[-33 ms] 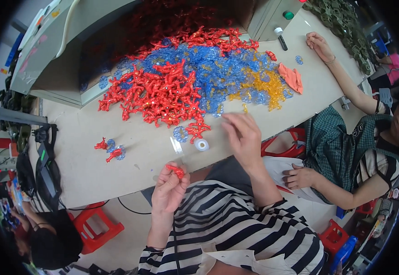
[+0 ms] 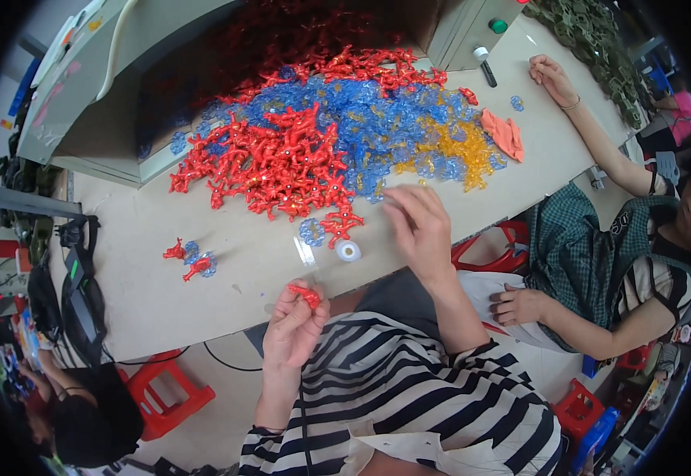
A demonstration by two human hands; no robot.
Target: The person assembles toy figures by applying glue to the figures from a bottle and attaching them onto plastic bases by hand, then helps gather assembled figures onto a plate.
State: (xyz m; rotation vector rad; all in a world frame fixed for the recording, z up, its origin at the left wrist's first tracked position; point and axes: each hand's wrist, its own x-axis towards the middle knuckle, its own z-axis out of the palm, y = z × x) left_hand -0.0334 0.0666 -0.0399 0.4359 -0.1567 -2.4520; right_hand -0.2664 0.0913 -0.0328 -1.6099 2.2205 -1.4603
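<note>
Red plastic piece [image 2: 306, 295] pinched in left hand [image 2: 294, 329] | right hand [image 2: 418, 226] open, empty, over table [image 2: 242, 278] | tape roll [image 2: 348, 251] nearby

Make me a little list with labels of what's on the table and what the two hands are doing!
left hand: pinches a small red plastic piece at the table's near edge
right hand: open, fingers spread, above the table near the pile
pile: red plastic pieces, blue clear pieces, yellow clear pieces
near the hands: white tape roll, one loose blue piece
set apart on the left: two small red-and-blue assemblies
co-worker: a hand resting on the table's far right
</note>
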